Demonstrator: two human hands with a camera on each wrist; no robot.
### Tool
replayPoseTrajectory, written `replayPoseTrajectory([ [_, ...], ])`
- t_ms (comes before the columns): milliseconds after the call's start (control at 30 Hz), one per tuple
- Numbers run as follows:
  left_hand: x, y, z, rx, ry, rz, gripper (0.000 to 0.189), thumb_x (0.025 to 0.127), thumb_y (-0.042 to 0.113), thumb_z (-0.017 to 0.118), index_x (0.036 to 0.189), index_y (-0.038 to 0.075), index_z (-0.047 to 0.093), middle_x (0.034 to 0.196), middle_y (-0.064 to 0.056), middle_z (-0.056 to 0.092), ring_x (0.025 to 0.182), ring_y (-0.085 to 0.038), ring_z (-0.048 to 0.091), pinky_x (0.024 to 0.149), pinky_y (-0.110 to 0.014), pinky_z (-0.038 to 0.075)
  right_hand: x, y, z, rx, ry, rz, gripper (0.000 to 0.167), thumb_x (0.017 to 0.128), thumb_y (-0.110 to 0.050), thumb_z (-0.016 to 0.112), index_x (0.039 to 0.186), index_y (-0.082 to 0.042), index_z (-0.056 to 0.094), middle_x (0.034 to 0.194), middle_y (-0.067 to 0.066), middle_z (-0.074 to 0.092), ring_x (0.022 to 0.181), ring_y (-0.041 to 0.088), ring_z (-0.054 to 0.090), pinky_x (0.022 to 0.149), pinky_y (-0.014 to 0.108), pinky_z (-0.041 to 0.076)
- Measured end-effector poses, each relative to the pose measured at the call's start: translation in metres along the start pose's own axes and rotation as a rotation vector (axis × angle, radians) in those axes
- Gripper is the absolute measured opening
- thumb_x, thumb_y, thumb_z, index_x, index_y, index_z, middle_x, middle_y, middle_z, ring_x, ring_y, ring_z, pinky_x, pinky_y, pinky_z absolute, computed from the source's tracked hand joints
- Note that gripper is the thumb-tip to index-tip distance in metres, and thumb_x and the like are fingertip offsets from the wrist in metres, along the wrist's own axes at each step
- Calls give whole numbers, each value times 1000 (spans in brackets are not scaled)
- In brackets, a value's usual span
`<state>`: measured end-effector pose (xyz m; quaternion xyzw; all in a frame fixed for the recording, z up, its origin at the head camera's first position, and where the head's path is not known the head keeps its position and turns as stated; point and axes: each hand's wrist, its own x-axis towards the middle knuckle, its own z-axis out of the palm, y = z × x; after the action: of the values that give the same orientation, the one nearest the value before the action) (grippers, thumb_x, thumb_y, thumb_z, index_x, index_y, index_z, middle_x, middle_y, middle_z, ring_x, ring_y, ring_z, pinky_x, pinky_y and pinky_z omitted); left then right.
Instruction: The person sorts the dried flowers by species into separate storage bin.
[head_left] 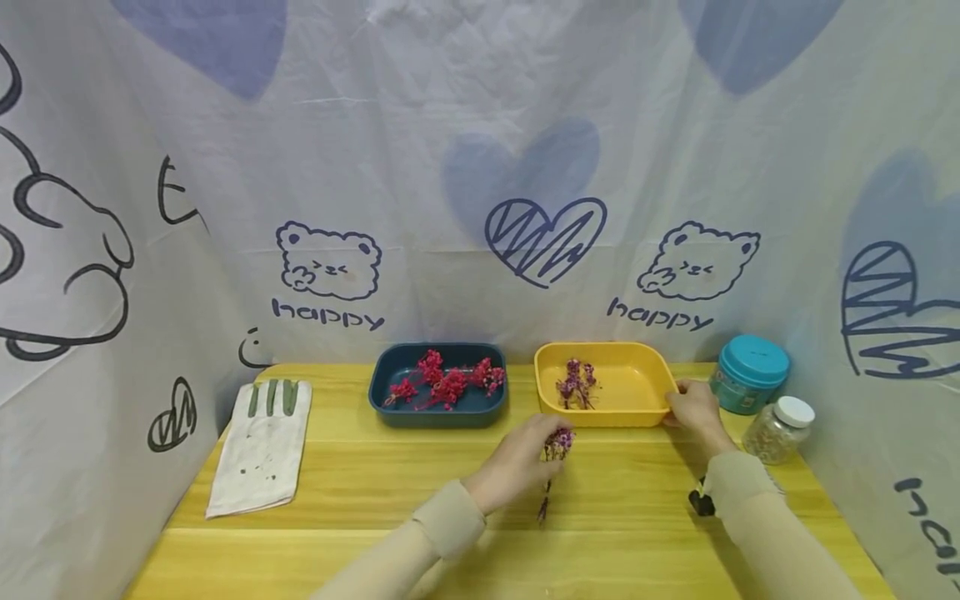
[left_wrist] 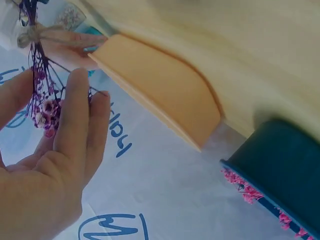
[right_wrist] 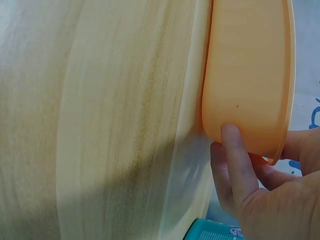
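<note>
My left hand (head_left: 519,463) pinches a small tied bunch of purple dried flowers (head_left: 558,445) between thumb and fingers, in front of the yellow tray. In the left wrist view the twine (left_wrist: 31,37) round its stems shows, and the stems point away from the palm. My right hand (head_left: 699,410) grips the right front corner of the yellow tray (head_left: 630,417); in the right wrist view the fingertips (right_wrist: 231,134) lie on its outer wall and the thumb is at the rim. More purple flowers (head_left: 576,383) lie in the tray's left part.
Left of the yellow tray stands a dark blue tray (head_left: 438,419) with red dried flowers (head_left: 450,387). A white glove (head_left: 258,450) lies at the table's left. At the right are a teal-lidded tub (head_left: 752,375), a clear jar (head_left: 777,432) and a small black object (head_left: 701,502) by the right sleeve.
</note>
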<state>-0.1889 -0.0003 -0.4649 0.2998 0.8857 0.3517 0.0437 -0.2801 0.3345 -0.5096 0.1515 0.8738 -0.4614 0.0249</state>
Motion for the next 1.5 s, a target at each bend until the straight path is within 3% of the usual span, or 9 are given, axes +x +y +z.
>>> replayPoseTrajectory([
  [300,35,11,-11,-18,16,26,46,97,11,77,141,11,63,141,-9,65,133,-24,62,114,-37,53,1,3,-2,5,-3,14,48,103,-7,47,144,19,49,137,41,55,77,15,73,72,34,68],
  [467,59,17,-17,-45,52,-9,44,96,9,78,138,10,65,142,-11,64,133,-26,61,115,-38,52,3,5,-3,7,-2,8,48,104,-7,47,145,18,49,137,41,56,74,10,71,72,33,67],
  [733,88,29,-19,-82,134,-63,43,97,14,76,139,10,64,136,-10,66,122,-22,63,105,-35,56,3,5,-5,-4,8,5,48,104,-8,46,145,16,51,136,40,57,75,11,71,71,32,67],
  [1000,112,30,-11,-169,158,-112,44,97,10,75,140,13,65,135,-9,68,119,-21,64,104,-36,57,3,4,-3,-11,16,8,46,105,-8,45,145,15,51,137,39,58,80,15,73,71,31,67],
  [1500,149,28,16,-279,268,-291,41,99,16,74,139,19,63,138,-6,64,127,-22,61,114,-40,52,3,7,1,-5,17,-4,47,105,-9,45,146,14,50,135,38,58,74,12,70,68,30,66],
])
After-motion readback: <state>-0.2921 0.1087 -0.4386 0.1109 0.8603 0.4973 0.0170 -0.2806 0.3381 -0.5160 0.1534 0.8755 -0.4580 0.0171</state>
